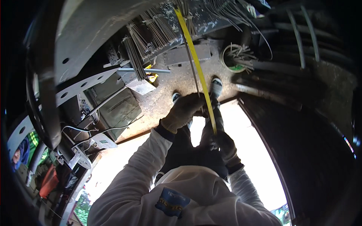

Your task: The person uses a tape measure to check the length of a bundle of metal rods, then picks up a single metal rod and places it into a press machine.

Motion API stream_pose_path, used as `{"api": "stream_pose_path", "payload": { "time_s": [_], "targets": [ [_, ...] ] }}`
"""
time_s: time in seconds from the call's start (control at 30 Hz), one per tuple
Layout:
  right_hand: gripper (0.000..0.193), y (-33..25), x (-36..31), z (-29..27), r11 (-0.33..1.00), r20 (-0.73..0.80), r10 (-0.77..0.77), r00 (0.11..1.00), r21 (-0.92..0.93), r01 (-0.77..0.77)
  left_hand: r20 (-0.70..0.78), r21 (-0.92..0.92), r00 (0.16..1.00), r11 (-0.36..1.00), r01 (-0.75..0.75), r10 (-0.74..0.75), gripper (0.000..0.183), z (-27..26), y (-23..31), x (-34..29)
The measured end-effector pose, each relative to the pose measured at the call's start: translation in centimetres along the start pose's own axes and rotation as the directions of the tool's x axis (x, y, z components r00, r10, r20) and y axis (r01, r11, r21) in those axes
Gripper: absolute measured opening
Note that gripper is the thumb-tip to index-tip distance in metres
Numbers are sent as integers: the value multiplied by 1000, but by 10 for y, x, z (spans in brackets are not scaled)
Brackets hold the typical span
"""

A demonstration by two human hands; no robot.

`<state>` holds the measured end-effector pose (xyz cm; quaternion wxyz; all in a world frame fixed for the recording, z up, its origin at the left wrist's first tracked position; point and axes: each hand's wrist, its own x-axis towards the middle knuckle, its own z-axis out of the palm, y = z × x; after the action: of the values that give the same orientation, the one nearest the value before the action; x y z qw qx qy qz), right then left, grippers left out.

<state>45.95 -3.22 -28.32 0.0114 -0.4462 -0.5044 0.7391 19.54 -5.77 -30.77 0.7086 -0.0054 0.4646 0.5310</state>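
My left hand (183, 112), in a work glove, is closed around the near end of a thin dark metal rod (191, 62). Alongside the rod runs the yellow blade of a tape measure (196, 54), stretched from the far bench toward me. Its near end meets my gloved right hand (225, 146), whose fingers are closed on it; the tape's case cannot be made out. The blade passes close by my left fingertips, and whether they touch it is unclear. Where rod and blade reach the far bench, several thin rods lie in bundles (156, 30).
At right, a round bucket (225, 60) holds short rod pieces. Large metal plates with holes (71, 90) and cables (109, 129) stand at left. A dark panel (271, 128) borders my right side. My shoes (216, 84) are on the dusty floor (166, 88).
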Motion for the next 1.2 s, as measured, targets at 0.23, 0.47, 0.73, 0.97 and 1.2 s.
{"api": "stream_pose_path", "payload": {
  "time_s": [0.23,0.47,0.73,0.97,1.2],
  "targets": [
    [31,-35,11,-9,999,-27,-11,1000,-30,11,-41,-206,998,977,-62,55,56,27,24,5],
    [31,-81,7,-10,970,-4,228,974,89,-227,21,-275,989,952,-133,144,43,32,23,12],
    [26,-84,9,-10,989,-67,79,995,-121,-87,181,-507,957,856,-105,225,36,34,18,19],
    [22,-86,11,-9,989,-86,52,995,-133,-64,177,-538,961,838,-87,213,36,40,22,20],
    [27,-92,13,-9,985,-71,148,987,-79,-153,155,-574,969,816,-70,193,34,44,24,18]
  ]
}}
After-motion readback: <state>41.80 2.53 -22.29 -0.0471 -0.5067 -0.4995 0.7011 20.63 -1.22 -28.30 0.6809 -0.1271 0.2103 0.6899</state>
